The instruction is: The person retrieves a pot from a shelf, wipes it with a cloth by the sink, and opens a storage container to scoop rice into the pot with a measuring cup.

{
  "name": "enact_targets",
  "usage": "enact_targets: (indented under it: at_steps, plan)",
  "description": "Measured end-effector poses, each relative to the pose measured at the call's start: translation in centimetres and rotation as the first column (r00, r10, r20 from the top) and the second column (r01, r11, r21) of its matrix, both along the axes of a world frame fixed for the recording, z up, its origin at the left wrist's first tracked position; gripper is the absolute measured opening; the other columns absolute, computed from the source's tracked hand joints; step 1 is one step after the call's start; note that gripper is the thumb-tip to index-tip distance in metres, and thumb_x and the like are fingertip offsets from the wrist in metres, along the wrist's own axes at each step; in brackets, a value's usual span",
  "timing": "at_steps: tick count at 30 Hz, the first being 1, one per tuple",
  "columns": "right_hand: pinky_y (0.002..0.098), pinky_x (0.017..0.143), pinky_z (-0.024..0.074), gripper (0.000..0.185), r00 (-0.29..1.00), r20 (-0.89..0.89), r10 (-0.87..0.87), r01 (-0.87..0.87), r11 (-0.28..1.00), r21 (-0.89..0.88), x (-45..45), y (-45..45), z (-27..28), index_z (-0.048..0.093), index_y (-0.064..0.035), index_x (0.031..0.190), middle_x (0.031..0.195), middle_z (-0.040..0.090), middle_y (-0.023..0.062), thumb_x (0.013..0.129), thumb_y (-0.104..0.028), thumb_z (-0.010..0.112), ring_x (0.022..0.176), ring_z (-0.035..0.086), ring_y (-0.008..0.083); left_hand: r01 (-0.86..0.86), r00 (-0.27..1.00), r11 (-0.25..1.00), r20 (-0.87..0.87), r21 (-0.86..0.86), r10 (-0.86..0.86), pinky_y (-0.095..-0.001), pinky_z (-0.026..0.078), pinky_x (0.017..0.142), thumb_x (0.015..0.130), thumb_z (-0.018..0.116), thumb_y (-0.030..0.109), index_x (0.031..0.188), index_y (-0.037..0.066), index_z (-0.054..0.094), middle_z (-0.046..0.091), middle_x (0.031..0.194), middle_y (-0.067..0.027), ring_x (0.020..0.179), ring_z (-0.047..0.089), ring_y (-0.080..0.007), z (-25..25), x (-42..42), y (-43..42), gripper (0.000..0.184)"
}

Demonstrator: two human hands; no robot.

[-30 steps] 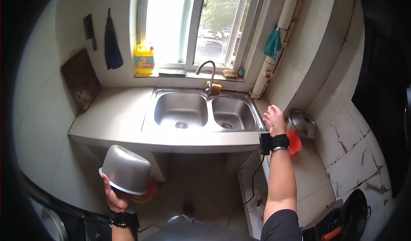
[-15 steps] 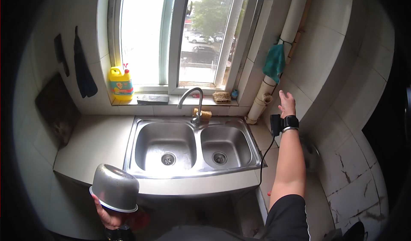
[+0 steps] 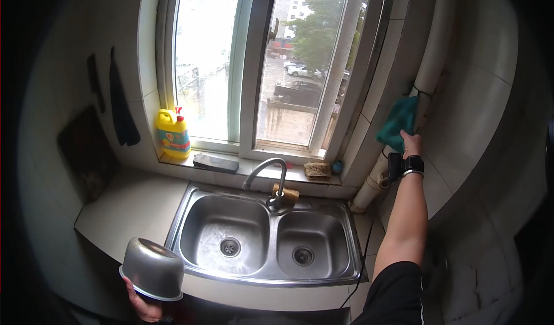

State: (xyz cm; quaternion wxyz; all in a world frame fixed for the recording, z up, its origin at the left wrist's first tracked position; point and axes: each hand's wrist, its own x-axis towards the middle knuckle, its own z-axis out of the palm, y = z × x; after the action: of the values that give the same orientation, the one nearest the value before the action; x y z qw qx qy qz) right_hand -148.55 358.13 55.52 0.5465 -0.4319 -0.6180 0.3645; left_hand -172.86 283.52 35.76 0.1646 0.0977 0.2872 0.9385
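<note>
My left hand [image 3: 141, 305], low on the left, is closed on a metal inner pot [image 3: 152, 267]. The pot is turned upside down, its rim facing downward and its base up; part of the hand is hidden beneath it. At the upper right my right hand [image 3: 411, 144] pinches the lower edge of a green cloth [image 3: 398, 120]. That cloth hangs on a white pipe [image 3: 431, 65] by the window. A black device and strap sit around my right wrist.
A double steel sink [image 3: 272, 267] with a curved faucet [image 3: 271, 166] lies ahead. On the sill stand a yellow jug [image 3: 173, 137], a dark block [image 3: 216, 163] and a sponge [image 3: 317, 170]. A dark board [image 3: 86, 152] leans on the left wall. A black cord runs along the right counter.
My right hand has moved up to the green cloth and closed on it; the cloth now looks spread out toward the left. The view has tilted upward. My left hand keeps the pot.
</note>
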Motion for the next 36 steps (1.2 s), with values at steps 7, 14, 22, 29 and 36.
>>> enact_targets:
  at_steps: [7,14,22,29,36]
  plan:
    - [0.0340,0.083,0.0422,0.051,0.898,-0.426,0.112,0.080,0.909,0.408,-1.3,-11.6,8.3,0.052,0.0075,0.113,0.109,0.058,0.0145,0.085,-0.035,0.056,0.094,0.057,0.0224,-0.051,0.998,0.998,0.044,0.027,0.050,-0.0403,0.038,0.095,0.083,0.059,0.043,0.122,0.003,0.045,0.053,0.117,-0.0087,0.110,0.048,-0.0246,0.2,-1.5,1.6,0.057]
    - [0.0402,0.076,0.0461,0.028,0.918,0.387,-0.090,-0.209,0.718,0.664,-8.0,-32.5,-5.3,0.052,0.0093,0.107,0.095,0.058,0.0256,0.087,-0.010,0.049,0.086,0.058,0.0380,0.063,0.980,0.996,0.187,0.068,-0.074,-0.0380,0.037,0.096,0.085,0.057,0.042,0.123,0.004,0.043,0.052,0.117,-0.0084,0.109,0.048,-0.0223,0.7,-2.9,3.1,0.055]
    - [0.0473,0.100,0.0265,0.051,0.459,0.663,0.591,-0.889,0.301,0.346,-18.2,-52.8,-17.6,0.047,-0.0061,0.125,0.136,0.034,0.0213,0.074,-0.001,0.056,0.126,0.029,0.0407,0.249,0.965,0.966,0.064,0.073,-0.253,-0.0389,0.032,0.102,0.090,0.041,0.048,0.132,0.005,0.032,0.044,0.128,-0.0094,0.119,0.042,-0.0217,1.7,-1.9,6.4,0.060]
    - [0.0495,0.103,0.0220,0.048,0.359,0.777,0.517,-0.932,0.150,0.331,-20.4,-56.5,-15.3,0.057,-0.0171,0.117,0.137,0.036,0.0137,0.070,-0.013,0.068,0.129,0.023,0.0406,0.408,0.913,0.910,0.049,-0.076,-0.405,-0.0364,0.031,0.103,0.093,0.034,0.047,0.135,0.006,0.027,0.039,0.133,-0.0090,0.123,0.038,-0.0193,1.2,-0.4,4.9,0.059]
    - [0.0442,0.104,0.0259,0.031,0.185,0.628,0.755,-0.979,0.083,0.189,-24.5,-54.6,-15.1,0.056,-0.0108,0.114,0.130,0.045,0.0158,0.083,-0.008,0.054,0.126,0.031,0.0418,0.430,0.887,0.813,0.013,-0.393,-0.462,-0.0296,0.031,0.101,0.094,0.038,0.040,0.133,0.000,0.029,0.041,0.128,-0.0080,0.120,0.038,-0.0141,-0.7,-1.0,2.6,0.057]
